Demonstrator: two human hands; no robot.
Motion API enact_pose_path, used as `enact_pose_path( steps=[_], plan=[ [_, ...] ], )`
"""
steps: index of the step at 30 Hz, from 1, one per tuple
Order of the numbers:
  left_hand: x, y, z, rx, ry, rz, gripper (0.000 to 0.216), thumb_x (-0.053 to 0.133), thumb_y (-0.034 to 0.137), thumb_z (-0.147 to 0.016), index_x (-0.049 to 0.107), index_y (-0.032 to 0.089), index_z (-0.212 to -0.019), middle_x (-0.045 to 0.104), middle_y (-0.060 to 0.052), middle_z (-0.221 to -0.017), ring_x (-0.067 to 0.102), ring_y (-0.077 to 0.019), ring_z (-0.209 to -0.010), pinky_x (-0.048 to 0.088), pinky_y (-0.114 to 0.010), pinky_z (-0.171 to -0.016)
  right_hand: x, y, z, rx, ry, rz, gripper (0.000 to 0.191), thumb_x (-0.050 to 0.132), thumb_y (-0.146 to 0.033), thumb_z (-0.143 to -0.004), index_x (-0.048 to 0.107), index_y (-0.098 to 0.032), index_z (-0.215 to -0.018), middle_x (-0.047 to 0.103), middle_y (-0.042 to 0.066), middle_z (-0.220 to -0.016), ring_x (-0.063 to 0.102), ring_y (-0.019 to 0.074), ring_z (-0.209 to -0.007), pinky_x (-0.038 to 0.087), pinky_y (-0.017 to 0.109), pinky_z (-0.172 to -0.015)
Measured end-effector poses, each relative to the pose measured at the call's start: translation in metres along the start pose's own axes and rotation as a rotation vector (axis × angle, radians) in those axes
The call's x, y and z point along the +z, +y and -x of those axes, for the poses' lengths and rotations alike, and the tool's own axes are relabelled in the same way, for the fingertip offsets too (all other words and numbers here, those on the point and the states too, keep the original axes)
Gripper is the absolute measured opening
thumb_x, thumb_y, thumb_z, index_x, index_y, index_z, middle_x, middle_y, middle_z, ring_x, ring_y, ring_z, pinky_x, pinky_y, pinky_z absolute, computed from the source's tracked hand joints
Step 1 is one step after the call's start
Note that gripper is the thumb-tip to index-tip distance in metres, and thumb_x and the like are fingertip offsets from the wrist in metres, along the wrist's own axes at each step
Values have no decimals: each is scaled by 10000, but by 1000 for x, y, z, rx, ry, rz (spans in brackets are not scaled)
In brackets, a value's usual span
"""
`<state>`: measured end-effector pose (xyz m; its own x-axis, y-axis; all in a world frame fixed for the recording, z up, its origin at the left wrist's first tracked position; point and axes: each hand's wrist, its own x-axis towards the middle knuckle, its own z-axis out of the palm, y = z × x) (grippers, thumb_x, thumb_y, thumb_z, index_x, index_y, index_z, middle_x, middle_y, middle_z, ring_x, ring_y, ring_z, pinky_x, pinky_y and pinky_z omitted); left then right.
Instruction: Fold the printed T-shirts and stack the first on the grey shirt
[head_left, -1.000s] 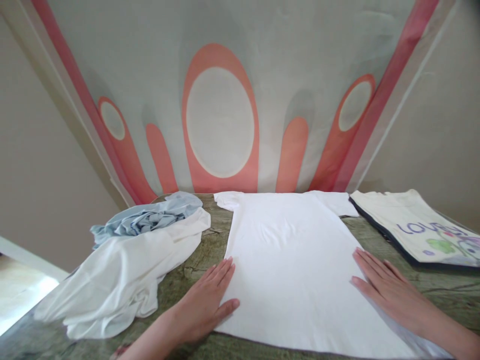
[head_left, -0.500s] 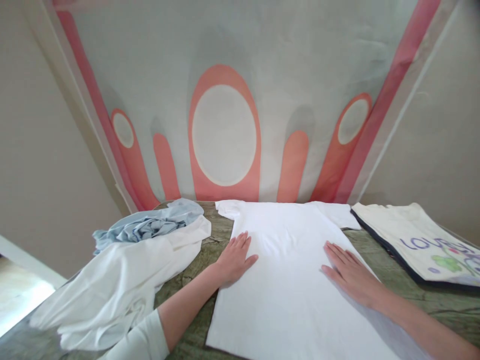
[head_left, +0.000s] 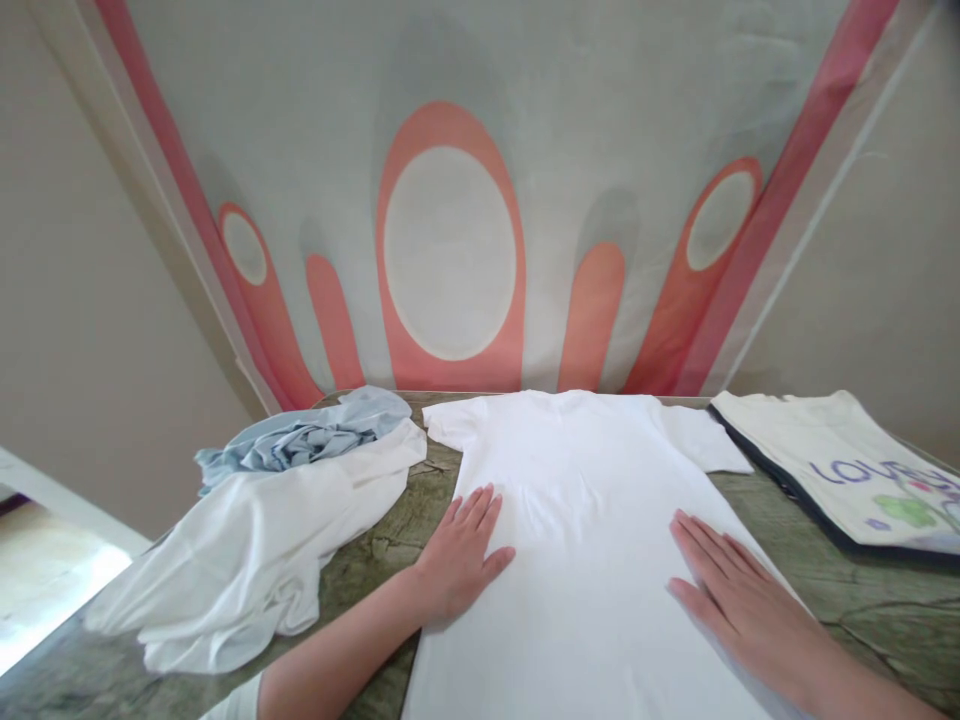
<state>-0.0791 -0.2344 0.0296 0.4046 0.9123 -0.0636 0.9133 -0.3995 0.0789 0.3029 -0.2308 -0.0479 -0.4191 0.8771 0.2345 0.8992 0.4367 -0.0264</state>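
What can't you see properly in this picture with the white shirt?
The white T-shirt: bottom hem cut off by the head view's lower edge.
The tote bag: its printed word runs off the head view's right edge.
The light blue cloth: crumpled, partly hidden behind the white garment in the head view; kind unclear.
The left hand and right hand: flat palms hide the shirt beneath them.

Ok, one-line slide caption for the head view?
Left hand and right hand lie flat on a white T-shirt on the table; clothes pile left, tote right.
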Motion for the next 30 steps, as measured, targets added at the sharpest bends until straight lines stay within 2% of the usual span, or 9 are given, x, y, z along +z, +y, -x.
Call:
enact_pose_path(
  steps=[3,6,9,13,17,22,26,30],
  plan=[
    [-13,-1,-2,-11,-99,66,704,142,594,-904,181,128,-1430,108,-110,-1495,117,-251,-1366,183,-407,-1083,-8,-1,-1,31,-32,14,683,362,-592,-840,342,-186,-1389,309,63,-1441,305,264,-1306,309,443,-1065],
    [-20,-4,-26,-64,-55,59,701,169,580,-905,212,106,-1419,110,-130,-1492,159,-273,-1356,226,-416,-1062,-24,-9,-29,66,-70,20,696,323,-610,-847,465,-108,-1308,408,132,-1380,338,273,-1289,301,427,-1066],
    [-14,-7,-62,-71,40,0,685,200,548,-911,251,71,-1401,120,-150,-1486,146,-278,-1359,198,-426,-1069,-32,-21,-71,37,-79,-11,691,281,-564,-879,426,-57,-1325,358,155,-1408,288,250,-1316,236,390,-1097],
    [8,-15,-95,-21,101,-60,670,205,534,-916,282,66,-1389,174,-150,-1474,140,-260,-1362,167,-422,-1080,-20,-20,-112,70,-114,-83,725,239,-572,-885,344,-42,-1369,277,149,-1449,215,241,-1344,192,371,-1106],
    [22,-37,-96,16,173,-111,663,193,541,-917,283,91,-1396,209,-129,-1468,174,-237,-1357,173,-402,-1084,-2,7,-115,157,-140,-68,743,202,-586,-883,268,-62,-1405,214,130,-1474,170,231,-1357,151,378,-1110],
    [18,-59,-78,-34,184,-187,670,199,524,-914,304,57,-1382,228,-142,-1459,193,-240,-1352,195,-404,-1078,2,43,-98,239,-132,1,752,158,-595,-880,267,-67,-1405,212,123,-1478,150,216,-1362,107,372,-1114],
    [8,-55,-74,-55,163,-227,647,208,515,-911,367,69,-1351,281,-141,-1440,223,-245,-1343,209,-414,-1071,0,54,-106,262,-169,6,745,120,-595,-879,302,-86,-1391,261,124,-1463,187,228,-1353,130,418,-1104],
    [-1,-35,-95,-38,153,-210,642,219,513,-908,360,75,-1355,278,-141,-1443,229,-248,-1341,204,-414,-1072,0,50,-144,245,-160,-20,740,137,-575,-886,278,-58,-1396,240,145,-1466,188,230,-1352,167,390,-1097]
  ],
)
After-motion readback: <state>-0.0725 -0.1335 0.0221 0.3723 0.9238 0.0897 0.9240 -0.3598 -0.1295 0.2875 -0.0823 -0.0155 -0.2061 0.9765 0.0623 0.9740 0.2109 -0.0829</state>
